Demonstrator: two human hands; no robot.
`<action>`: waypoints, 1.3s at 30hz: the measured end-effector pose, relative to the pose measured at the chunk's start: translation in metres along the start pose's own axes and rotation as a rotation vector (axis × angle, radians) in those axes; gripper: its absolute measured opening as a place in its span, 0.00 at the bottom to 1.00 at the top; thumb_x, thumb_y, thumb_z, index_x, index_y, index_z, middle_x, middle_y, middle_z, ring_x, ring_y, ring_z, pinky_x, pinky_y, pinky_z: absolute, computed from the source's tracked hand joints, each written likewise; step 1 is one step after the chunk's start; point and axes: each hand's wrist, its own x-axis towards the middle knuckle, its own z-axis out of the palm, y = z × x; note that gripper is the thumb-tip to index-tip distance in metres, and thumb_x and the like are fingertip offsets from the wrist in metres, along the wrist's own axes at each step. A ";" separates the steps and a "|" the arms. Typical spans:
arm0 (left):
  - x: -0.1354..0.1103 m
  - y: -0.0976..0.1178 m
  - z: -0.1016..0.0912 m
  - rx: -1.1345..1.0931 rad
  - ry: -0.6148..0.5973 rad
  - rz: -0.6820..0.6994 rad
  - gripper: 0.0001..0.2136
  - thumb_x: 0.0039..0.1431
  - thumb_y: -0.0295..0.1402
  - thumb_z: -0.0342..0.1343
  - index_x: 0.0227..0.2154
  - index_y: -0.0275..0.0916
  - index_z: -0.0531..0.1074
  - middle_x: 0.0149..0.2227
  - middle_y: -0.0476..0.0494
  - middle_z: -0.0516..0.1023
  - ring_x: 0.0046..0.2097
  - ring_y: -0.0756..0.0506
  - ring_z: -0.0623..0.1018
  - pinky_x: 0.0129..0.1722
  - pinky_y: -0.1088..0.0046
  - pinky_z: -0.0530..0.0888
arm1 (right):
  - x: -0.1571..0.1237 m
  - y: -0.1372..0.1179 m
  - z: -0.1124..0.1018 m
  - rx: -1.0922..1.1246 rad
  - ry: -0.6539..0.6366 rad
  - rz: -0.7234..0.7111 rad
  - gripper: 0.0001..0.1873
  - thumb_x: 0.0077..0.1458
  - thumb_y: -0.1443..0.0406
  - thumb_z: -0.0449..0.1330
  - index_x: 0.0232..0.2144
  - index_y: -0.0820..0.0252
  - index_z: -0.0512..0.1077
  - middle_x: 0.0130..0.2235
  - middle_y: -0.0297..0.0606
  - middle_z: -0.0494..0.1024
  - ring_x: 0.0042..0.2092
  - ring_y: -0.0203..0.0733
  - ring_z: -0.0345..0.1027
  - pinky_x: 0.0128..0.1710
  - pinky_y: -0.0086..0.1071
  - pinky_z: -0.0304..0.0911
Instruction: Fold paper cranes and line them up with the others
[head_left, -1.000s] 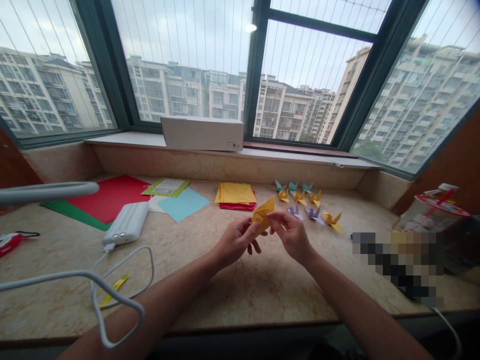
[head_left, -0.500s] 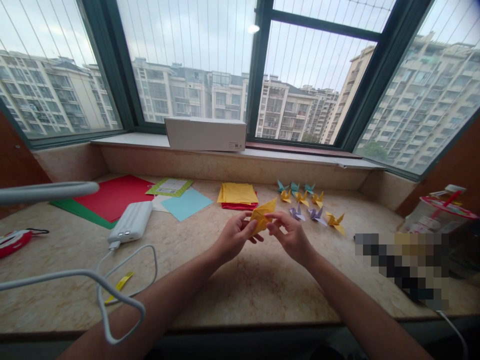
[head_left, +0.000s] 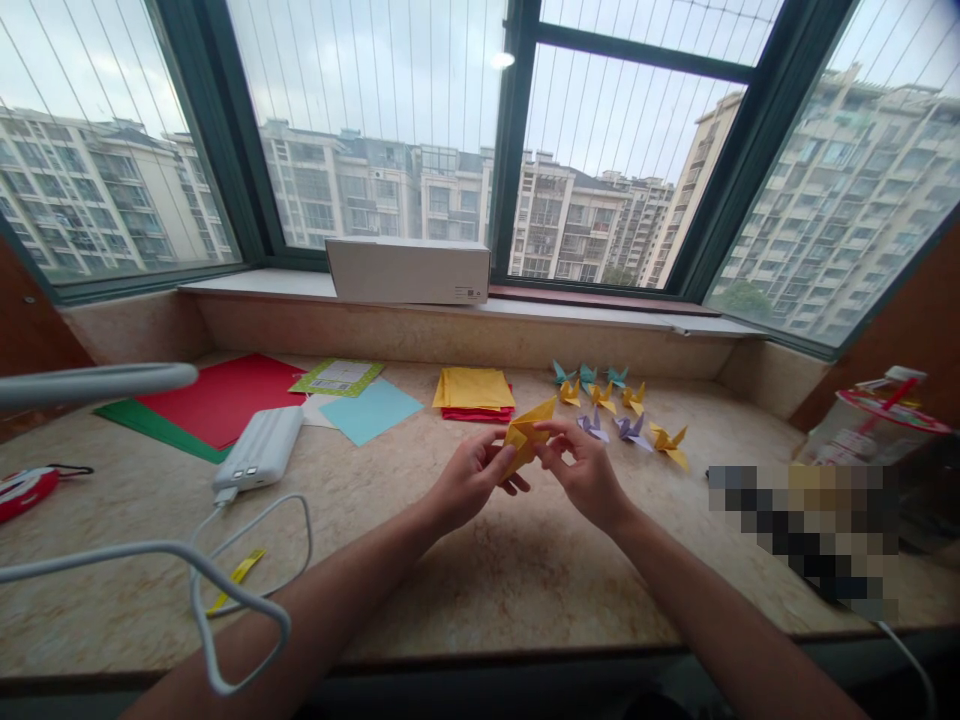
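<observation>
A partly folded piece of yellow origami paper (head_left: 527, 432) is held up above the counter between both hands. My left hand (head_left: 476, 472) is closed on its left side, thumb in front and fingers behind. On its right edge, my right hand (head_left: 581, 465) pinches the paper between thumb and fingertips. Beyond the hands lies a stack of yellow folded paper (head_left: 472, 388) on top of red folded paper (head_left: 480, 413). Finished paper cranes stand to the right in rows: teal cranes (head_left: 589, 377), yellow cranes (head_left: 602, 396) and purple cranes (head_left: 634, 431).
At left lie red sheets (head_left: 225, 395), green paper (head_left: 161, 430), a light blue sheet (head_left: 371, 411) and a white power bank (head_left: 260, 445) with a looping cable (head_left: 150, 548). A white box (head_left: 409, 273) sits on the sill. A plastic container (head_left: 855, 430) stands at right.
Both hands keep hold of the yellow paper in nearly the same place. Its flap has opened slightly between the fingers, and the whole view has shifted a little.
</observation>
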 end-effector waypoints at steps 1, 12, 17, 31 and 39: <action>0.000 -0.001 0.000 0.006 -0.001 0.002 0.20 0.61 0.45 0.56 0.48 0.33 0.67 0.35 0.41 0.79 0.29 0.45 0.81 0.27 0.73 0.74 | 0.000 0.001 0.001 0.030 0.007 0.020 0.17 0.57 0.62 0.62 0.49 0.55 0.70 0.34 0.34 0.74 0.28 0.36 0.69 0.30 0.33 0.67; 0.001 -0.002 0.003 -0.025 0.063 -0.003 0.19 0.57 0.45 0.60 0.40 0.31 0.70 0.31 0.42 0.78 0.28 0.46 0.80 0.26 0.75 0.73 | -0.004 -0.003 0.008 0.006 -0.051 -0.129 0.04 0.57 0.65 0.61 0.36 0.54 0.77 0.37 0.37 0.71 0.36 0.38 0.68 0.34 0.32 0.68; 0.000 0.001 0.003 -0.073 0.103 0.006 0.18 0.60 0.46 0.56 0.37 0.32 0.70 0.30 0.43 0.78 0.28 0.47 0.80 0.28 0.73 0.75 | -0.006 -0.005 0.012 0.023 -0.167 -0.136 0.12 0.60 0.65 0.59 0.46 0.52 0.77 0.45 0.41 0.70 0.42 0.41 0.69 0.39 0.35 0.70; 0.003 -0.001 0.002 -0.015 0.064 0.074 0.18 0.59 0.46 0.58 0.35 0.32 0.69 0.22 0.48 0.74 0.22 0.50 0.74 0.23 0.76 0.69 | -0.001 -0.002 0.016 0.354 0.012 0.150 0.25 0.52 0.60 0.67 0.50 0.53 0.64 0.36 0.35 0.79 0.38 0.42 0.73 0.43 0.38 0.68; 0.004 -0.006 -0.002 0.032 0.049 0.029 0.17 0.59 0.46 0.57 0.33 0.33 0.69 0.24 0.47 0.75 0.23 0.49 0.76 0.23 0.75 0.70 | -0.002 -0.003 0.019 0.263 0.038 0.146 0.18 0.53 0.61 0.65 0.45 0.53 0.66 0.31 0.32 0.77 0.34 0.41 0.73 0.38 0.36 0.69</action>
